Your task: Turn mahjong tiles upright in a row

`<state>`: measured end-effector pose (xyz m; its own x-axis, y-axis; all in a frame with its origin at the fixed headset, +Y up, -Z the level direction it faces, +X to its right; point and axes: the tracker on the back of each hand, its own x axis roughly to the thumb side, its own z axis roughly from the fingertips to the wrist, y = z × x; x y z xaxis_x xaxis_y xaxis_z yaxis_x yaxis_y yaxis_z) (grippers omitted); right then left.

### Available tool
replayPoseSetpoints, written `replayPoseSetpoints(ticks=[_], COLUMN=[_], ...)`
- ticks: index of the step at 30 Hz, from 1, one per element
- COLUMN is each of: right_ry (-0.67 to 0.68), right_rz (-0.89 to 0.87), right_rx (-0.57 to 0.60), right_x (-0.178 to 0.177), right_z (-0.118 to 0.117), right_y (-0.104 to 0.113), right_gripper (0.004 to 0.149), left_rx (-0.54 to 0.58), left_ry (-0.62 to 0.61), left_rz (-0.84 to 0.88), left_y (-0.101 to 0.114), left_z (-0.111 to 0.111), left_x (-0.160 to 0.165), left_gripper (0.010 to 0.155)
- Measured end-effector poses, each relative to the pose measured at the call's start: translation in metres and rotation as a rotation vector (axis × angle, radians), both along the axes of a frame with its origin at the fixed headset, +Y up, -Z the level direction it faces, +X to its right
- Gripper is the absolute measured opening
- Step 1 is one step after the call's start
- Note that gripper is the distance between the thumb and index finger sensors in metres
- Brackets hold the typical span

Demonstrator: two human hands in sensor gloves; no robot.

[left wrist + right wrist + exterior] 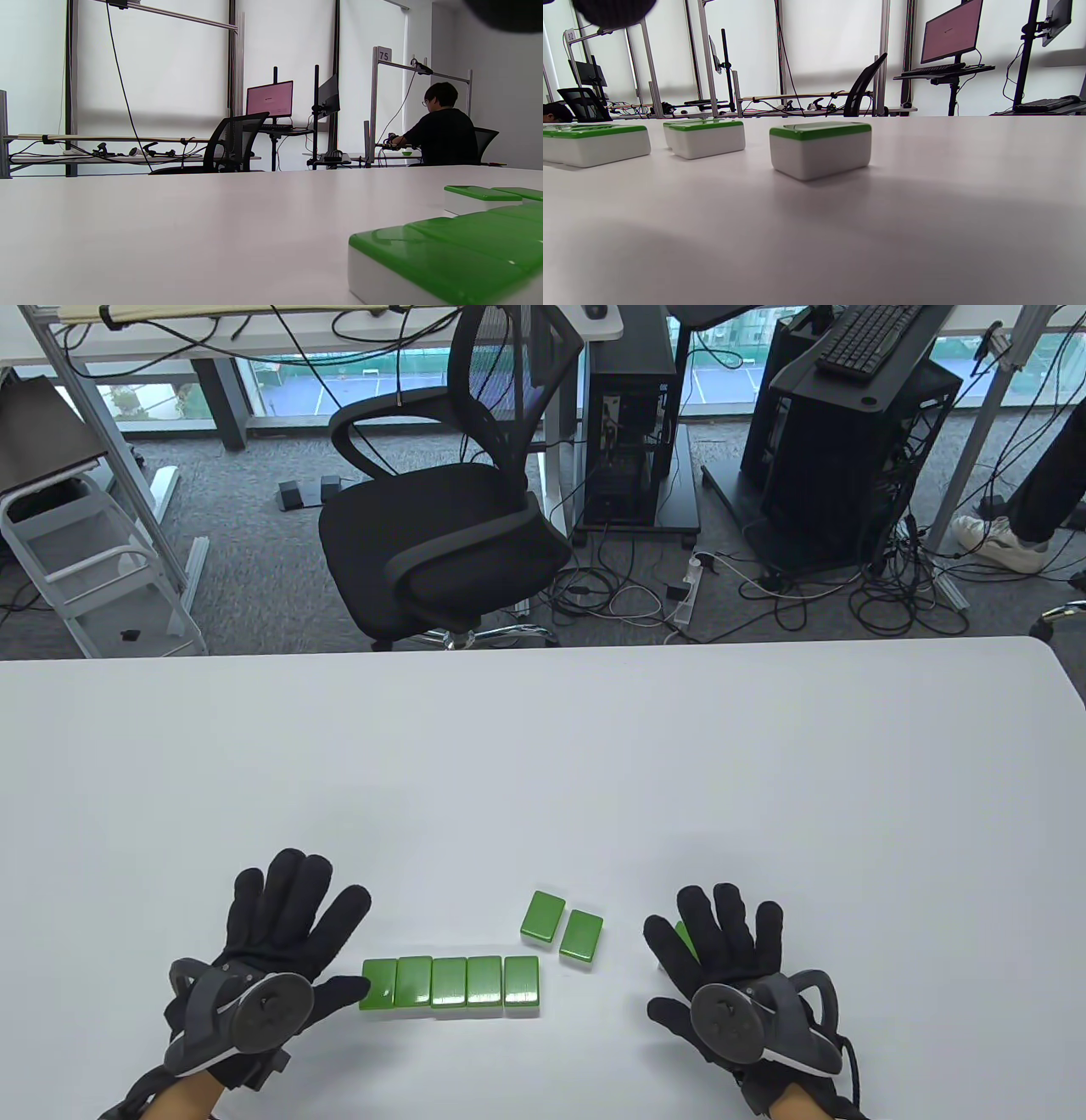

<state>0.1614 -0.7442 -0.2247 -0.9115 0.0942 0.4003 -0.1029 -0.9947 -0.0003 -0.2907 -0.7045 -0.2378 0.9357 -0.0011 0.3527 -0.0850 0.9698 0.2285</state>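
Observation:
Several green-backed mahjong tiles lie face down in a row near the table's front edge; the row also shows in the left wrist view. Two loose tiles lie just right of the row and behind it. Another tile is mostly hidden under my right hand; it shows in the right wrist view. My left hand lies spread flat, its thumb touching the row's left end. My right hand is spread flat over the hidden tile. Neither hand holds anything.
The white table stretches far behind the tiles. A black office chair stands beyond its far edge, with computer towers and cables on the floor.

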Motion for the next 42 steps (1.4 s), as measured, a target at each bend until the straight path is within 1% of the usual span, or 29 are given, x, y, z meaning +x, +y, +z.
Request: replayPoseSetpoints(ticks=[5, 9, 14, 16, 19, 22, 26, 28, 31, 34, 37, 40, 42], right_ry=[0.018, 0.048, 0.069, 0.088, 0.091, 0.1, 0.057, 0.023, -0.006, -0.018, -0.024, 0.005, 0.043], right_rz=[0.007, -0.006, -0.013, -0.042, -0.058, -0.012, 0.086, 0.116, 0.126, 0.131, 0.136, 0.156, 0.148], right_rx=[-0.018, -0.034, -0.053, -0.067, -0.098, -0.18, -0.317, -0.347, -0.386, -0.382, -0.359, -0.29, -0.241], right_x=[-0.005, -0.013, -0.023, -0.03, -0.041, -0.059, -0.085, -0.099, -0.111, -0.117, -0.121, -0.123, -0.123], right_z=[0.001, 0.002, 0.003, 0.004, 0.001, -0.011, -0.038, -0.057, -0.074, -0.082, -0.082, -0.078, -0.074], right_y=[-0.004, -0.006, -0.005, -0.001, 0.001, 0.001, -0.003, -0.008, -0.016, -0.02, -0.024, -0.024, -0.022], right_gripper=[0.081, 0.088, 0.094, 0.096, 0.097, 0.097, 0.097, 0.097, 0.096, 0.093, 0.088, 0.086, 0.088], left_rx=[-0.034, -0.075, -0.091, -0.097, -0.096, -0.095, -0.091, -0.09, -0.088, -0.088, -0.091, -0.098, -0.1], left_ry=[0.049, 0.08, 0.095, 0.099, 0.098, 0.095, 0.09, 0.089, 0.084, 0.077, 0.072, 0.072, 0.074], left_rz=[-0.031, -0.029, -0.034, -0.038, -0.051, -0.058, -0.067, -0.075, -0.08, -0.08, -0.076, -0.072, -0.075], left_y=[-0.011, -0.019, -0.021, -0.021, -0.021, -0.02, -0.019, -0.019, -0.019, -0.019, -0.019, -0.019, -0.019], left_z=[-0.005, -0.009, -0.009, -0.009, -0.006, -0.005, -0.003, -0.002, -0.002, -0.002, -0.002, -0.002, -0.002], left_x=[-0.012, -0.021, -0.025, -0.026, -0.026, -0.026, -0.025, -0.024, -0.024, -0.024, -0.025, -0.025, -0.025], left_gripper=[0.092, 0.092, 0.092, 0.092, 0.092, 0.092, 0.092, 0.092, 0.092, 0.091, 0.091, 0.091, 0.091])
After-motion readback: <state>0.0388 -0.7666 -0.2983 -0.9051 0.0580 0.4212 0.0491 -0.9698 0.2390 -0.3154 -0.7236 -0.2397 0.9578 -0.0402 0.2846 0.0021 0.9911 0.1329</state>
